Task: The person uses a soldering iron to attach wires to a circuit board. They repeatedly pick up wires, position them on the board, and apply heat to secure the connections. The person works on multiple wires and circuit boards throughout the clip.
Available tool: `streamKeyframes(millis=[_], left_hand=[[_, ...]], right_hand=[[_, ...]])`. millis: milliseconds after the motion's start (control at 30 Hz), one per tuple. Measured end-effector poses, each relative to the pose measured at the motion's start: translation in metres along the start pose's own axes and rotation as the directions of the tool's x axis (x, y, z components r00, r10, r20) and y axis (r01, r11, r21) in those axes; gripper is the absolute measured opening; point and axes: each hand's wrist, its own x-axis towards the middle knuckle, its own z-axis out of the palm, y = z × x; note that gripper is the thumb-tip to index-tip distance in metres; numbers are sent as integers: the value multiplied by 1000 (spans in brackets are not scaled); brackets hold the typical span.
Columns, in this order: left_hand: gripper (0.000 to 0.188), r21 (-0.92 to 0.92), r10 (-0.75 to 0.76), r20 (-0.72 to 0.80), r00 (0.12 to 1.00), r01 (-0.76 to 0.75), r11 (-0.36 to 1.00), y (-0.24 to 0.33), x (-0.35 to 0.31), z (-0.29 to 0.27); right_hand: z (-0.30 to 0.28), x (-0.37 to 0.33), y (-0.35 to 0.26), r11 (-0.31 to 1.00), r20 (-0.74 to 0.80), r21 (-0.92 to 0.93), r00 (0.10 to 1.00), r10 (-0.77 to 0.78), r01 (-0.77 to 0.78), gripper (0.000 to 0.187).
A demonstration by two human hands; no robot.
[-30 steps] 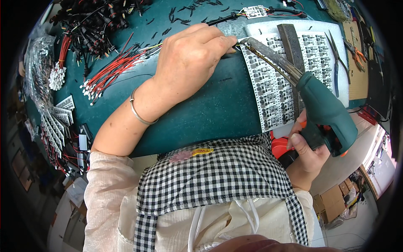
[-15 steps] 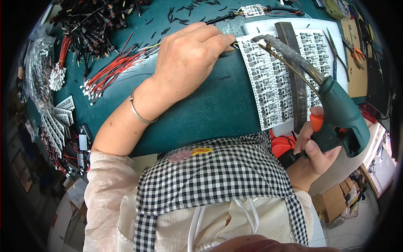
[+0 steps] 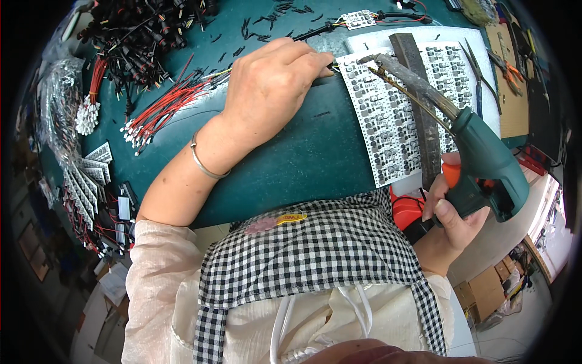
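My left hand (image 3: 267, 85) is closed in a pinch at the left edge of a white circuit board panel (image 3: 379, 136). A thin cable (image 3: 333, 65) shows at its fingertips, with light wires leading to the board's upper left corner. More thin wires (image 3: 222, 72) emerge on the hand's other side. My right hand (image 3: 453, 219) grips a green soldering gun (image 3: 485, 155) with an orange trigger. The gun's dark tip and thin feed tube reach over the panel's upper left part, near the pinched wires. A dark metal bar (image 3: 422, 112) lies across the panel.
Red wires with white connectors (image 3: 159, 115) lie left of my left hand. Black cables (image 3: 145, 42) are heaped at the far left. Beyond the hand is a wired board (image 3: 360, 20). Tweezers (image 3: 479, 79) and orange-handled pliers (image 3: 512, 73) lie at the right.
The view has shifted a little. Both hands keep their hold, and the gun tip stays near the panel's upper left corner.
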Motion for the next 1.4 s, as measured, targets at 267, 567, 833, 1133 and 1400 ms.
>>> streamKeyframes(millis=[267,567,833,1133,1400], left_hand=[[19,-76,-10,-17,1000,9,997,-5,2,4],[21,10,44,-29,999,-43,999,0,1,5],[24,93,90,-23,996,-88,992,3,0,4],[25,115,111,-14,994,-109,987,5,-2,3],[26,131,104,-10,994,-102,986,6,-2,3]], right_hand=[[-4,-2,1,999,45,-38,999,-11,13,66],[2,-8,9,999,26,-40,999,-35,36,57],[-4,-10,7,993,80,24,990,116,-119,57],[1,-12,4,991,51,-60,991,124,-121,54],[-7,-13,12,993,72,-54,991,110,-107,58]])
